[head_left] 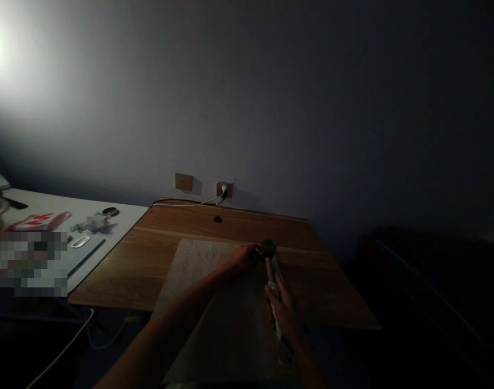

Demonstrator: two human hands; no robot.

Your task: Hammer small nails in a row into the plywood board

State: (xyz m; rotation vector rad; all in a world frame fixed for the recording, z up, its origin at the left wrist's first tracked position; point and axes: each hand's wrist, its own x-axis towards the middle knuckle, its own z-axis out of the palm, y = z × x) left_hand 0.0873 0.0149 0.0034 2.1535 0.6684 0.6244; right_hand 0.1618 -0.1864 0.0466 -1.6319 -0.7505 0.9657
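My right hand (284,308) is wrapped round the handle of a mallet (268,249) with a dark, round head. The handle is pale wood, with a whitish wrapping around the grip. Close beside the mallet head, my left hand (244,257) has its fingertips drawn together over a pale board (222,329). Whatever it pinches, if anything, is too small and dark to make out. A row of small dark marks or nails runs near the board's far edge, left of my left hand. The board lies on a wooden table and reaches past its near edge.
The wooden table (133,270) has a round hole near the wall. Two sockets (224,189) sit on the wall, one with a plug and white cable. A white table (125,216) on the left bears a grey scale (90,254), plastic packaging (95,222) and other items. The right side is dark.
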